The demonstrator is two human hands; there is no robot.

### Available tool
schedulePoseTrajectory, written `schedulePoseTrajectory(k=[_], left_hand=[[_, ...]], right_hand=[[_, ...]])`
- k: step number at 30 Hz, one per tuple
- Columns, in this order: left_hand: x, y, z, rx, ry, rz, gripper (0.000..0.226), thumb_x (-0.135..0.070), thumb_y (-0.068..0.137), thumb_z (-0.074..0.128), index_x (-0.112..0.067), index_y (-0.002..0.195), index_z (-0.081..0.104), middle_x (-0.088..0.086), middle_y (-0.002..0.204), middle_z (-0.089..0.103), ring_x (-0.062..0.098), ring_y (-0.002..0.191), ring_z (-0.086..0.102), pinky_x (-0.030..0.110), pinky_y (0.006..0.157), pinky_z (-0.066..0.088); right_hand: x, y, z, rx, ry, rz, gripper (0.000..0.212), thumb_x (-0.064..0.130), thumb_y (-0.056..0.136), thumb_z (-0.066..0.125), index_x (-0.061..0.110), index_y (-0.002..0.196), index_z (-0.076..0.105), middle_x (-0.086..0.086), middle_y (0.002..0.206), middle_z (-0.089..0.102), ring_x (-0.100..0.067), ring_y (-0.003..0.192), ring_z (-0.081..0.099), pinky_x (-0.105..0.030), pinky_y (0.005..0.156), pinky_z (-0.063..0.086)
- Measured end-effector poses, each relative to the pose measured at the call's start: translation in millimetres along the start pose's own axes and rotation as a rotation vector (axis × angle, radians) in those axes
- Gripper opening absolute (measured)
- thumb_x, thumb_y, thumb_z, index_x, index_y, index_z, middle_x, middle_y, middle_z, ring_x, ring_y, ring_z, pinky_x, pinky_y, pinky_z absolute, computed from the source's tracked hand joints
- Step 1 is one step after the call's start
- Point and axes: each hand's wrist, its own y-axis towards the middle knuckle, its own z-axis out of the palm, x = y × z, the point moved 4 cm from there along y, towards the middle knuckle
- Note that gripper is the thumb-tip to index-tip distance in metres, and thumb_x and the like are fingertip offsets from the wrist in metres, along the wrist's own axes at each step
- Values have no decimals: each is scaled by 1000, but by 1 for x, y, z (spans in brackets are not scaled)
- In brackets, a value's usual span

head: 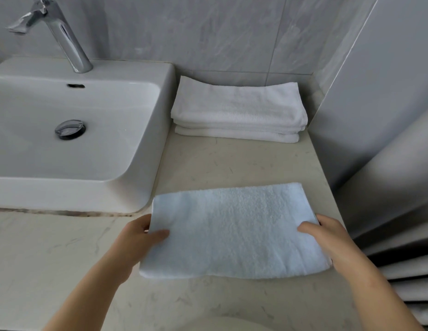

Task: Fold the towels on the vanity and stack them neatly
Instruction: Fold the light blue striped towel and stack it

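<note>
**Folded Towel Held at Both Ends on the Vanity**

Nearest the person, a pale folded towel [234, 230] lay flat on the beige marbled vanity top [232, 163], near its front right corner. The left hand [139, 237] pinched the towel's left edge, thumb on top and fingers tucked out of sight beneath the cloth. The right hand [325, 237] gripped the right edge the same way, thumb resting on the terry and fingers curled under. Both grips were narrow, closed on the thickness of the folded cloth.

Beyond a bare stretch of countertop, a stack of white folded towels [239, 108] sat against the back wall, its edges roughly aligned and well apart from the held towel. How many towels it contained could not be told for certain.

To the left stood a white rectangular sink [146, 144], just beside the stack. Its basin showed a chrome drain plug [70, 129] at the bottom and an overflow slot [75, 86] in the rear wall. A chrome faucet [64, 37] rose from the sink's back ledge. Grey marbled tiles [208, 32] covered the wall behind, and a grey ridged surface [399, 211] ran along the right side.
</note>
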Motion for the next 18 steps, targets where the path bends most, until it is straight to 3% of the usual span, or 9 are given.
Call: schedulePoseTrajectory(k=[2,4,6,8,11,14,16,18], left_hand=[[-5,2,1,81,-144,-17,44,-23,70,73,-22,111,60,5,102,69,25,93,65,36,71,52],[-11,10,2,42,-103,-33,38,-22,79,73,-23,114,57,5,102,67,25,92,65,36,70,53],[-16,24,5,-65,93,16,26,-14,87,64,-17,112,59,6,101,67,23,88,64,37,71,53],[-21,35,7,-208,399,72,22,-9,85,58,-10,106,62,11,98,66,28,89,61,41,77,50],[-23,41,12,-319,682,79,40,-14,84,55,-11,124,55,11,120,57,30,117,46,37,93,41],[-25,39,23,-261,800,70,65,-21,87,54,-18,146,28,8,143,34,31,132,28,36,105,30],[-25,41,29,-200,802,47,69,-20,88,52,-20,149,20,9,141,30,31,125,36,34,98,36],[-27,42,34,-151,772,69,58,-16,87,52,-14,142,32,9,134,35,27,106,46,27,81,40]], right_hand=[[6,3,1,12,45,-13,17,16,84,64,2,95,64,-14,94,68,-26,81,62,-34,70,46],[12,8,4,33,99,-26,15,23,85,66,11,94,67,-5,94,70,-22,87,64,-34,76,49],[16,12,7,57,108,-19,15,26,86,66,15,95,67,-3,94,71,-21,88,66,-34,75,52],[17,13,7,67,66,-7,11,20,88,64,12,94,66,-5,90,70,-21,82,66,-31,65,49],[15,11,1,49,50,12,7,11,87,60,8,91,65,-8,87,69,-21,79,64,-29,59,44],[16,11,-2,43,73,-28,8,11,86,62,8,92,67,-8,89,71,-23,82,66,-30,62,46],[17,12,2,87,88,-53,8,14,86,65,13,93,68,-4,89,72,-21,84,68,-31,65,49],[17,12,8,131,83,-53,9,16,85,67,17,94,66,-3,88,72,-20,83,68,-31,65,49]])
